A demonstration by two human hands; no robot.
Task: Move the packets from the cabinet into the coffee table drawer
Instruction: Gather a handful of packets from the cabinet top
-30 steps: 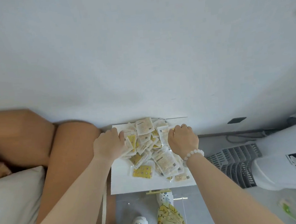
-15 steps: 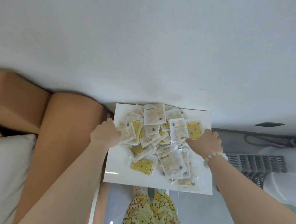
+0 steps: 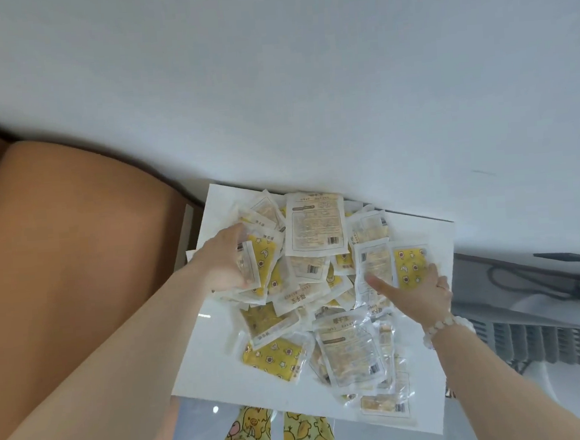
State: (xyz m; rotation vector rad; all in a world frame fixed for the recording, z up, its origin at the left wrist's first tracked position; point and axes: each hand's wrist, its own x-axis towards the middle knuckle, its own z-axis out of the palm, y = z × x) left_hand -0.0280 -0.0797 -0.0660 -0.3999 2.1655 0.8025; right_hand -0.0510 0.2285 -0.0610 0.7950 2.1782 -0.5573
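Hands: left hand (image 3: 226, 263) grips packets (image 3: 316, 225); right hand (image 3: 413, 292) lies flat, spread, on others.
Why: likely gathering them to carry.

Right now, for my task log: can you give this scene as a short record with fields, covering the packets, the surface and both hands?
surface: white flat cabinet top
packets: pile of yellow and clear plastic packets, overlapping, covering most of the top
left hand: left hand grips a clear plastic packet at the pile's left edge
right hand: right hand lies on a yellow patterned packet at the pile's right; grip unclear
coffee table drawer: not in view
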